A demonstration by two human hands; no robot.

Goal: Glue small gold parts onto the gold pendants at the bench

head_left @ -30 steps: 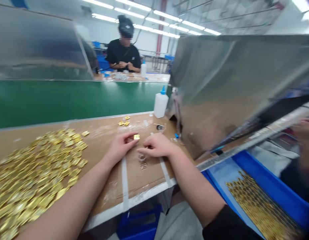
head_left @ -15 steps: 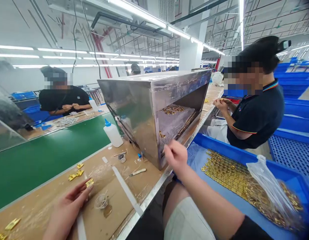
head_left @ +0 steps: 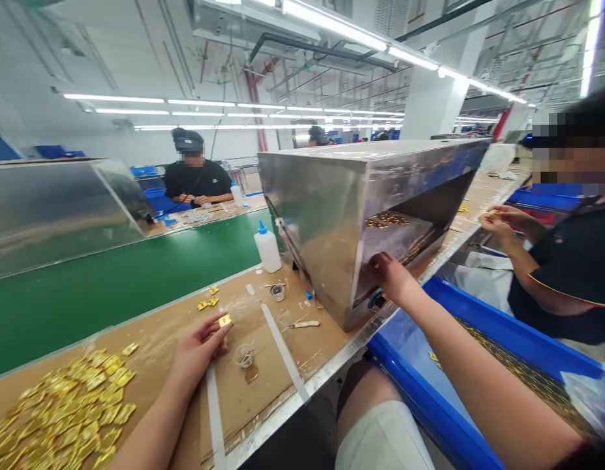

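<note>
"What are the hands doing on your feed?"

"I've got the left hand (head_left: pixel 201 347) pinching one gold piece (head_left: pixel 224 320) between thumb and fingertips, out to the left of the metal box (head_left: pixel 314 219). The right hand (head_left: pixel 394 279) is at the box's open side, fingers bent. I can't tell from here whether they hold anything."

"And around the box?"

"Hard by its left end I see a white bottle (head_left: pixel 268 251) with a blue cap. Left of the box, nearer to it than the left hand is, there's a dark-filled pot (head_left: pixel 277 293) and a small pale-handled tool (head_left: pixel 303 324). A clear cup (head_left: pixel 244 356) is farther left, close to the left hand. Farthest left of the box I have a heap of gold pieces (head_left: pixel 79 405)."

"Anything on its other side?"

"A blue bin (head_left: pixel 478 303) with more gold pieces sits lower than the box, to its right. Beyond that, a co-worker in a dark shirt (head_left: pixel 561 267) has both hands raised close together."
</note>
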